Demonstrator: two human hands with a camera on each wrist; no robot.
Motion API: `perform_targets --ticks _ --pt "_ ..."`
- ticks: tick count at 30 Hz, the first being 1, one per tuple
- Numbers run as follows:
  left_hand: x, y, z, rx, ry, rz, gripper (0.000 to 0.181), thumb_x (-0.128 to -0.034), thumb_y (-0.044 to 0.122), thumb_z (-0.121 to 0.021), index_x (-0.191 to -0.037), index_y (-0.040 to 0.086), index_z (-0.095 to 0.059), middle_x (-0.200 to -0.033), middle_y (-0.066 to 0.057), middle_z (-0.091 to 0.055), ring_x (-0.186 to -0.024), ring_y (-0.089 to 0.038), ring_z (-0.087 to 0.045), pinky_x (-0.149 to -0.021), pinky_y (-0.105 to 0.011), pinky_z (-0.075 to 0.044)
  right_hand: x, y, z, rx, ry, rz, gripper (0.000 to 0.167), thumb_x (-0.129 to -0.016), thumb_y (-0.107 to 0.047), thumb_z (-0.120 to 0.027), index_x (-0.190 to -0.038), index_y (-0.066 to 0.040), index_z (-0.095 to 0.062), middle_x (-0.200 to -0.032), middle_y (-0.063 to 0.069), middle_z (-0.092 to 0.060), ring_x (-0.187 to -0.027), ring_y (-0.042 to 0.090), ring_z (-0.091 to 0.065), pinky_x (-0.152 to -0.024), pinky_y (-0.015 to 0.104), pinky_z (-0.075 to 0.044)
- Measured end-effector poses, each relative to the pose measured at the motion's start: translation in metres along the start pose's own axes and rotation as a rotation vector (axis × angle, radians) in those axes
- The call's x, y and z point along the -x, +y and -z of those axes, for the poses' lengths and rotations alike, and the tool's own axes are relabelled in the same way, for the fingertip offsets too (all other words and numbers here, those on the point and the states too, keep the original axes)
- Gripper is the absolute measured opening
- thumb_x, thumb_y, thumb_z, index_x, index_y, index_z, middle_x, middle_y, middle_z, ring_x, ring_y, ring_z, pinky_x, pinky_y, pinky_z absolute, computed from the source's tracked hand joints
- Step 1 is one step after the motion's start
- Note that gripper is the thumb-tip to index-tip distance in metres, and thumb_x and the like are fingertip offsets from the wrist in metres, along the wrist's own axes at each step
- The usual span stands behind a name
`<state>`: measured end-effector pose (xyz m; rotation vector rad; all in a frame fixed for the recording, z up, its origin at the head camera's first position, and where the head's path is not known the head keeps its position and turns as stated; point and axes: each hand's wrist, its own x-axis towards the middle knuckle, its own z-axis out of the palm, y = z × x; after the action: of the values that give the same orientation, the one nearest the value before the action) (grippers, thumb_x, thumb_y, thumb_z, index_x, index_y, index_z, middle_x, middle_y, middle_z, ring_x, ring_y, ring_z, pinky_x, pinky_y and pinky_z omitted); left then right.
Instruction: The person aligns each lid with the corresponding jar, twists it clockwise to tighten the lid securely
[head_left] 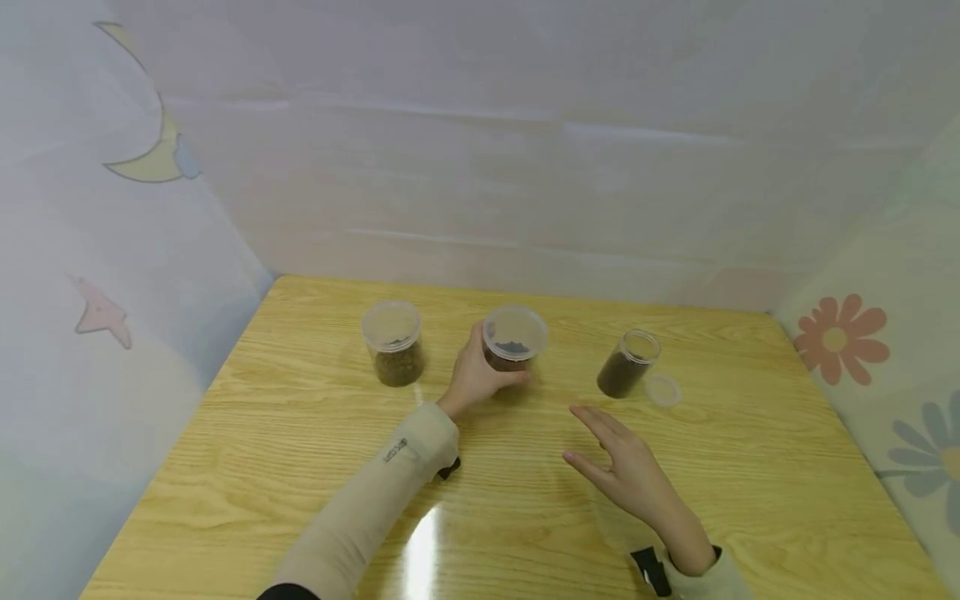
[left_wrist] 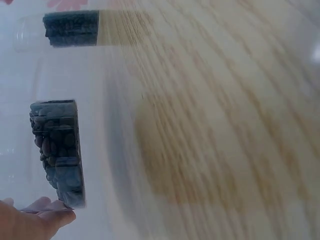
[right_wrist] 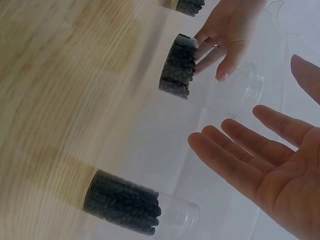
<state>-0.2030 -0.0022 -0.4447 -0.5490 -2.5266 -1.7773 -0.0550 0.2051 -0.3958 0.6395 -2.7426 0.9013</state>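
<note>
Yellow woodgrain is running across the table [head_left: 240, 450] below the middle jar [head_left: 515, 331], which my left hand [head_left: 477, 371] is gripping just clear of the surface, between the left jar [head_left: 398, 364] and narrow jar [head_left: 621, 375]; my right hand [head_left: 630, 468] is hovering empty, fingers spread. I'm judging this a carrying step, next calling for a level set-down, and I'm counting three jars, one loose lid [head_left: 663, 390].

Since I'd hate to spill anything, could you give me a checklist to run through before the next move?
1. Left hand gripping the middle jar: ok.
2. Middle jar lifted off the table: ok, a gap shows beneath its base.
3. Middle jar's top firmly closed: cannot tell.
4. Right hand free: ok, holding nothing.
5. Narrow jar standing upright: ok.
6. Narrow jar covered: not ok, a lid lies beside it.
</note>
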Motion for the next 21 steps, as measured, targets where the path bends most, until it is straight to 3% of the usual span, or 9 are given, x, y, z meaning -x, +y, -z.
perform_targets --ticks 7,14,21 --pt "-0.0054 -0.0081 -0.0007 0.08 0.017 0.057 0.101 -0.0632 0.022 -0.084 -0.14 0.012 -0.02 -0.135 -0.015 -0.039 -0.124 -0.029 -0.039 -0.099 -0.046 -0.033 0.0014 0.0011 -0.0001 0.005 -0.012 -0.024 0.056 -0.083 -0.022 -0.067 -0.129 0.002 -0.046 -0.127 0.021 -0.049 -0.107 0.038 -0.053 -0.071 0.041 -0.052" --pt "-0.0081 -0.008 0.0012 0.025 0.031 0.127 0.102 -0.0627 0.027 -0.084 -0.14 0.015 -0.02 -0.135 -0.015 -0.038 -0.123 -0.027 -0.038 -0.099 -0.046 -0.033 0.0011 0.0021 0.0005 0.008 -0.014 -0.031 0.055 -0.083 -0.022 -0.067 -0.129 0.001 -0.047 -0.126 0.021 -0.05 -0.107 0.037 -0.053 -0.073 0.043 -0.051" --pt "-0.009 -0.0103 0.0007 0.026 0.024 0.14 0.1 -0.0629 0.024 -0.085 -0.139 0.015 -0.02 -0.134 -0.012 -0.04 -0.123 -0.026 -0.039 -0.099 -0.046 -0.033 0.0011 0.0035 0.0006 0.003 -0.012 -0.036 0.054 -0.083 -0.022 -0.067 -0.128 0.002 -0.048 -0.126 0.02 -0.051 -0.106 0.036 -0.054 -0.071 0.041 -0.052"
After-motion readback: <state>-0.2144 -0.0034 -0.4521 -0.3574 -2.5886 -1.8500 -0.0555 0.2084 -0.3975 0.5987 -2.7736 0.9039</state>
